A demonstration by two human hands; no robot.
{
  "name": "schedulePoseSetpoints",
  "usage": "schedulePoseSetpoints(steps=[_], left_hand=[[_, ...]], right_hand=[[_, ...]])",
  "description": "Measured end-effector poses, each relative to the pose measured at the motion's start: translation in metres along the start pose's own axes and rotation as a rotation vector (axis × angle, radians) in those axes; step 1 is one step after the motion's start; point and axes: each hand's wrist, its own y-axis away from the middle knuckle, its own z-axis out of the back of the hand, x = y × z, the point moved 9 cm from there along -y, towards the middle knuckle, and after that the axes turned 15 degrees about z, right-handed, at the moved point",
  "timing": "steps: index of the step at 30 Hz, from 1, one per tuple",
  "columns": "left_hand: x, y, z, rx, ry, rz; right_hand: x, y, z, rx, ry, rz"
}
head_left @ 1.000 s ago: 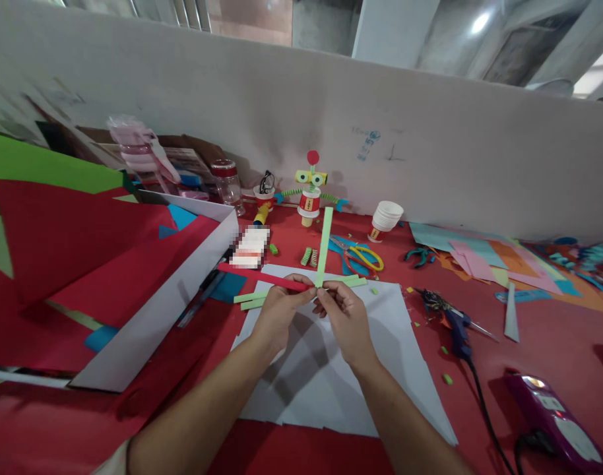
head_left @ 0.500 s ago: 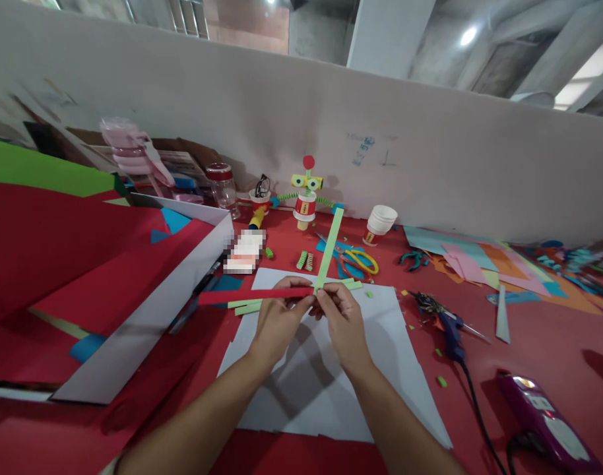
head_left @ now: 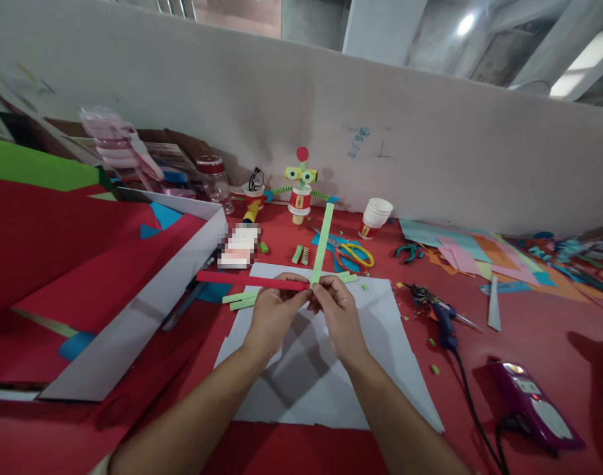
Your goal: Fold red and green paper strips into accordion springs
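Pinched in my left hand (head_left: 276,313) is a red paper strip (head_left: 232,279), which reaches out to the left. A light green paper strip (head_left: 323,241) stands away from me, its near end between the fingertips of my right hand (head_left: 338,313). The two strips meet at a right angle where my fingertips come together; the joint itself is partly covered by the fingers. Under my hands lies a white sheet (head_left: 326,389). Further light green strips (head_left: 242,301) rest across its far edge, partly behind my hands.
A cup figure with yellow eyes (head_left: 300,198) stands by the wall, near stacked paper cups (head_left: 375,218). Scissors (head_left: 353,253) lie beyond the sheet. To the right are a glue gun (head_left: 444,323) and a purple power strip (head_left: 534,402); a white box (head_left: 133,323) of coloured paper is left.
The red strip's free end swung toward me, then away again. The green strip tilted right and came back upright. Both hands keep their pinch, and the view shifted slightly.
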Motion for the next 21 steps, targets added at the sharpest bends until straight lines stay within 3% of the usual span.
schedulePoseSetpoints(steps=[3,8,21], left_hand=[[0.0,0.0,0.0,0.008,0.012,0.007],[0.005,-0.005,-0.003,0.117,0.025,0.081],[0.02,-0.015,0.011,0.044,0.077,0.155]], right_hand=[[0.0,-0.001,-0.001,0.015,-0.024,-0.001],[-0.003,-0.004,0.002,0.008,-0.072,-0.056],[-0.009,-0.001,-0.003,0.026,-0.174,-0.093]])
